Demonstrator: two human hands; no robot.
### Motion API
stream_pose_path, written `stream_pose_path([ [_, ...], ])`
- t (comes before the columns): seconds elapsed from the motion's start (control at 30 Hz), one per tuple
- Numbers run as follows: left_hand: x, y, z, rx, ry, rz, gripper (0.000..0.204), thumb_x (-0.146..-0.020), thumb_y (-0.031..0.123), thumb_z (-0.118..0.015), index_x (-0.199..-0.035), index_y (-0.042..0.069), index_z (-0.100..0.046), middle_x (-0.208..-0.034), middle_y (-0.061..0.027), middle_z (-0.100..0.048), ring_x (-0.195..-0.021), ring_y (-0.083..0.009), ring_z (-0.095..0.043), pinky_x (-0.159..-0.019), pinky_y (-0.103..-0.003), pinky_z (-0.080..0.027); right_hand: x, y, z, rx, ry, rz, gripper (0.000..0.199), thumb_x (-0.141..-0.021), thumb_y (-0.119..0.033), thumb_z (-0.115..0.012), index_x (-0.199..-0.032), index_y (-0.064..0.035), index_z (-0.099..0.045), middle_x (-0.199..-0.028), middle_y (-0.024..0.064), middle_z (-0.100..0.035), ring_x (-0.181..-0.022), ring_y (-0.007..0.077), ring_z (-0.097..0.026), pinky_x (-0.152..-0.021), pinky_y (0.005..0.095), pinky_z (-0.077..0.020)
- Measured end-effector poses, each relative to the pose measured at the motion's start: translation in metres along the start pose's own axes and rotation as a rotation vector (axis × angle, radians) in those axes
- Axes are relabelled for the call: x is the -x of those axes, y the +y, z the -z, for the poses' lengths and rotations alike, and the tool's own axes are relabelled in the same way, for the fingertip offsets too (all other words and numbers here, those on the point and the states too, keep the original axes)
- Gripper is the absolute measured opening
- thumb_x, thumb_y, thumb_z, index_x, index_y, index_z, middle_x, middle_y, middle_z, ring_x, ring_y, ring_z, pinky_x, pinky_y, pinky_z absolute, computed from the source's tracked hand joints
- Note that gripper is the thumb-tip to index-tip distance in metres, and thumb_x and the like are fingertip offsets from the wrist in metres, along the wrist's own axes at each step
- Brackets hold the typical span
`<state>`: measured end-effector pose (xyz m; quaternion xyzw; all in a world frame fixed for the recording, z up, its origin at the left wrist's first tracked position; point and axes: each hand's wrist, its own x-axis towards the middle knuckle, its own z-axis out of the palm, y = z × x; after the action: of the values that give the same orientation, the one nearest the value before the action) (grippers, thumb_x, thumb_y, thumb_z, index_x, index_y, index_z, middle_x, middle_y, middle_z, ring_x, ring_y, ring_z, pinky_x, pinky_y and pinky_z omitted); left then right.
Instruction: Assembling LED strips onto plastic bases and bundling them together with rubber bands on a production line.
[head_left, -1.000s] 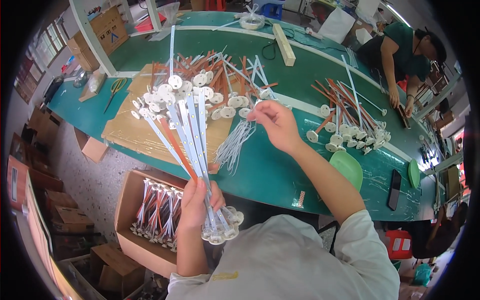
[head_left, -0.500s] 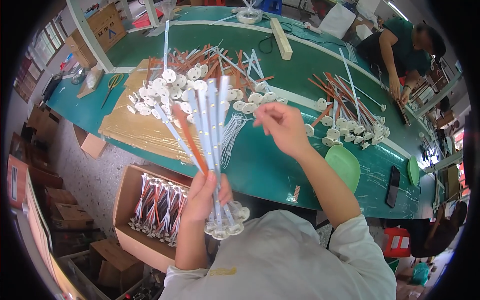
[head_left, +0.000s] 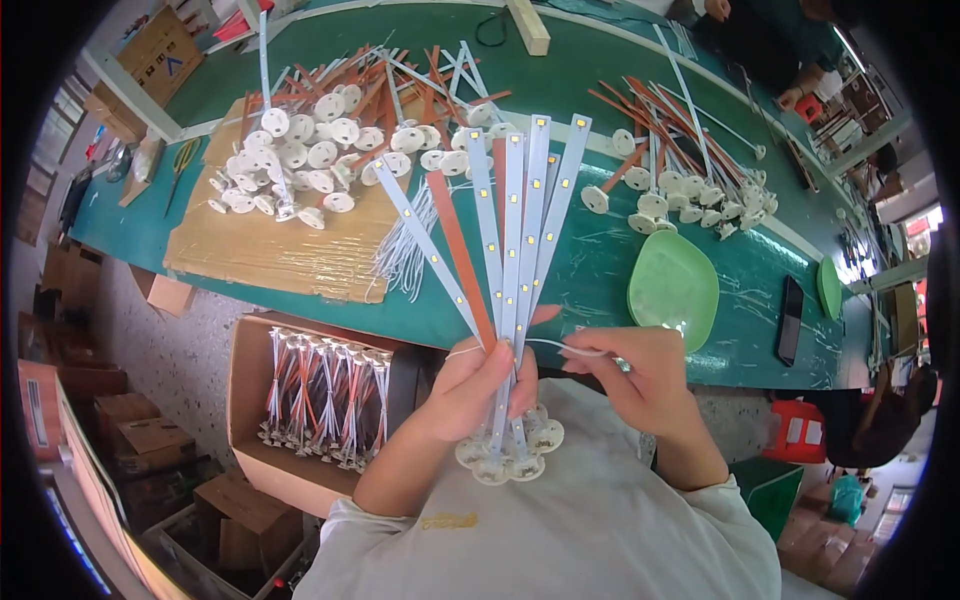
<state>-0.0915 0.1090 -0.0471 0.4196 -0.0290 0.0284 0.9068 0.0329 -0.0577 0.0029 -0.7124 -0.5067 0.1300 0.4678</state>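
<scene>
Several LED strips (head_left: 505, 230) in left hand (head_left: 480, 385)

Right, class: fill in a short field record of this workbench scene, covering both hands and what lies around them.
left hand: grips a fanned bundle of LED strips, round white bases at the bottom
right hand: pinches a thin white tie beside the bundle
table: green, with loose strips and white discs on cardboard
green dish: on the table, right of the bundle
cardboard box: below the table, holds finished bundles
</scene>
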Motion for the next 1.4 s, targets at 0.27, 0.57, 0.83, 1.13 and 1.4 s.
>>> stream_pose_path([
  [0.27, -0.004, -0.018, -0.007, 0.071, -0.055, 0.071, 0.044, -0.106, 0.033, -0.035, -0.130, -0.002, -0.045, -0.069, -0.0048, -0.051, -0.059, -0.0106, -0.047, -0.059, -0.026, -0.041, 0.011, -0.025, 0.007, 0.205, 0.030, 0.150, 0.034, -0.071, 0.010, -0.064, -0.103, 0.0000, -0.069, -0.075, 0.0125, -0.067, -0.058, 0.0232, -0.064, -0.054, 0.0284, -0.0505],
  [0.57, 0.000, -0.027, -0.010, -0.053, -0.049, 0.139, 0.041, -0.105, 0.034, -0.038, -0.119, -0.002, -0.049, -0.070, -0.0055, -0.052, -0.062, -0.0141, -0.050, -0.059, -0.029, -0.042, 0.018, -0.033, 0.028, 0.214, 0.259, -0.001, 0.027, -0.068, 0.006, -0.073, -0.094, 0.0011, -0.068, -0.076, 0.0102, -0.068, -0.060, 0.0234, -0.067, -0.052, 0.0291, -0.0531],
  [0.83, -0.012, -0.022, -0.009, -0.202, -0.179, 0.102, 0.038, -0.105, 0.033, -0.038, -0.112, -0.002, -0.050, -0.073, -0.0066, -0.055, -0.064, -0.0133, -0.051, -0.062, -0.028, -0.043, 0.009, -0.024, 0.014, 0.130, 0.210, 0.098, 0.016, -0.070, 0.004, -0.075, -0.084, -0.0025, -0.069, -0.074, 0.0089, -0.070, -0.060, 0.0188, -0.068, -0.054, 0.0239, -0.0513],
  [1.13, -0.018, -0.016, -0.005, -0.148, -0.215, 0.100, 0.037, -0.105, 0.032, -0.037, -0.116, -0.001, -0.048, -0.070, -0.0077, -0.056, -0.063, -0.0166, -0.053, -0.062, -0.029, -0.044, 0.008, -0.011, 0.018, 0.126, 0.213, 0.038, 0.016, -0.074, 0.007, -0.071, -0.087, -0.0007, -0.068, -0.075, 0.0092, -0.071, -0.059, 0.0180, -0.068, -0.055, 0.0227, -0.0515],
  [1.4, -0.021, -0.016, -0.004, -0.331, -0.117, 0.130, 0.024, -0.101, 0.021, -0.041, -0.106, 0.001, -0.055, -0.076, -0.0091, -0.060, -0.066, -0.0186, -0.058, -0.062, -0.031, -0.046, 0.001, -0.008, 0.003, 0.315, 0.175, 0.401, 0.020, -0.069, 0.001, -0.070, -0.089, 0.0036, -0.067, -0.082, 0.0124, -0.070, -0.065, 0.0211, -0.069, -0.054, 0.0278, -0.0550],
])
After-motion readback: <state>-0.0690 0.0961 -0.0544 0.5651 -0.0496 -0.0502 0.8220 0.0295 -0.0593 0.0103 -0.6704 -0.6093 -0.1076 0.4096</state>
